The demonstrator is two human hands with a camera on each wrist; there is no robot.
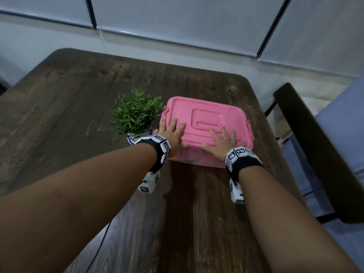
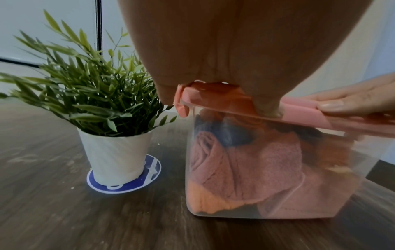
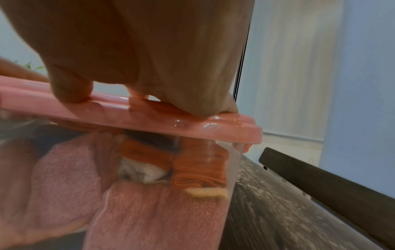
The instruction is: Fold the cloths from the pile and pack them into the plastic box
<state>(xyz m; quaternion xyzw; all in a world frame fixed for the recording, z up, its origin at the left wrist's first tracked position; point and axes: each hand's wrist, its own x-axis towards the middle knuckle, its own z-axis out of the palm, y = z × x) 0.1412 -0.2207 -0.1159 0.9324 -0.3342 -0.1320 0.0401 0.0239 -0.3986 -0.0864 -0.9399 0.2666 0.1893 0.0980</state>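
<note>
A clear plastic box (image 2: 278, 194) stands on the dark wooden table (image 1: 78, 95) with its pink lid (image 1: 204, 115) on top. Folded cloths fill it: a pink towel (image 2: 245, 169), an orange cloth (image 3: 198, 165), a dark blue one (image 2: 230, 133) and a pale one (image 3: 141, 170). My left hand (image 1: 172, 131) lies flat with spread fingers on the lid's near left part. My right hand (image 1: 222, 140) lies flat on the near right part, thumb at the front edge. Both palms press down on the lid (image 3: 149, 118). No loose cloth pile is in view.
A small green plant in a white pot (image 2: 115, 157) on a blue coaster (image 2: 128, 186) stands just left of the box, close to my left wrist. A dark chair back (image 1: 315, 144) is beyond the table's right edge. A window wall runs behind the table.
</note>
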